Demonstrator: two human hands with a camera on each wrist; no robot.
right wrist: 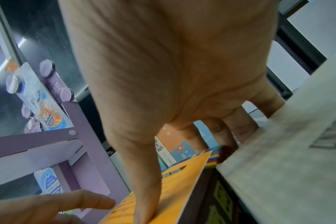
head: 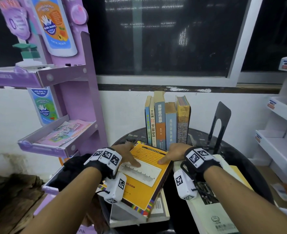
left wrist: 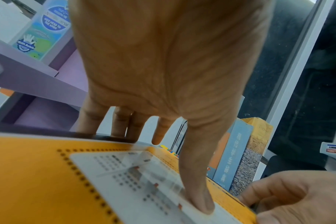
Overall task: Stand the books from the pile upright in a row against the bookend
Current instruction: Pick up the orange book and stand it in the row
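Observation:
A thick orange book (head: 144, 181) lies askew on top of the pile, above a grey-white book (head: 159, 208). My left hand (head: 129, 156) grips its far left edge, thumb (left wrist: 197, 189) flat on the cover and fingers curled over the side. My right hand (head: 168, 153) grips the far right edge, thumb on the cover (right wrist: 144, 197) and fingers down beside the spine. Behind, several books (head: 168, 122) stand upright in a row. The black bookend (head: 221, 122) stands to their right with a gap between. A cream book (head: 212, 213) lies flat under my right wrist.
The round dark table (head: 232, 149) carries everything. A purple cardboard display shelf (head: 68, 102) rises close on the left. White shelving (head: 277, 132) stands on the right. A white wall and a dark window are right behind the row.

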